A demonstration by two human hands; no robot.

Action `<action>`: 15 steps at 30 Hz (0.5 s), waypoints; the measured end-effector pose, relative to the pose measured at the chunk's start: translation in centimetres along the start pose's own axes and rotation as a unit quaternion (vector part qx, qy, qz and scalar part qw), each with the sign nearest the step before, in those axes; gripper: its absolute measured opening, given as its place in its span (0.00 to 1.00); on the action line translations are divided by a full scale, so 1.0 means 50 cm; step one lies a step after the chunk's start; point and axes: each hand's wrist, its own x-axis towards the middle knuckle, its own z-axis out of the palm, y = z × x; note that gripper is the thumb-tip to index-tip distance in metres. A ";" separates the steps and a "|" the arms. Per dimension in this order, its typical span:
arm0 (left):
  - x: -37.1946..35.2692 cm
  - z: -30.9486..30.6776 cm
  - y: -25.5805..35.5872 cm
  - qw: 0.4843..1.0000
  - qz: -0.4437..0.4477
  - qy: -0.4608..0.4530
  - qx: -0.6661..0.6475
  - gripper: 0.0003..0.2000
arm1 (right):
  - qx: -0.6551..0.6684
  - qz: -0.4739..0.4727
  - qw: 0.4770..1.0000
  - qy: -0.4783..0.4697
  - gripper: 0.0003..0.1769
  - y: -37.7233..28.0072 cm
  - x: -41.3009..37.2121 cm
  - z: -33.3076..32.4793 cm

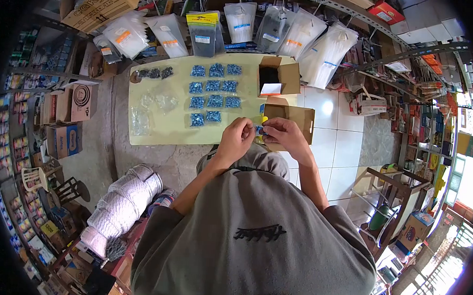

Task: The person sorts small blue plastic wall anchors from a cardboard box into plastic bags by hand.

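Observation:
My left hand and my right hand meet over the table's near edge, in front of my body. Both have their fingers pinched together around a small blue thing. It is too small and too covered by the fingers to tell its kind. An open cardboard box lies just beyond my right hand, with something yellow at its left side. Left of my hands, small clear bags of blue pieces lie in rows on the pale yellow table.
A second open box with dark contents and a white card stands at the table's far right. Dark small bags and clear plastic bags lie at the left. Packs of cable ties hang behind. A white rope roll sits lower left.

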 end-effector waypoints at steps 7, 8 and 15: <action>-0.008 -0.003 -0.010 1.000 -0.010 -0.006 0.005 0.06 | -0.101 -0.018 0.995 -0.007 0.10 0.002 -0.005 0.016; -0.010 -0.003 -0.012 1.000 -0.008 -0.002 0.004 0.06 | -0.110 -0.027 0.994 -0.001 0.10 0.007 -0.004 0.018; -0.033 -0.019 -0.019 1.000 -0.028 -0.010 -0.006 0.06 | -0.164 -0.093 0.981 0.052 0.10 0.032 -0.009 0.041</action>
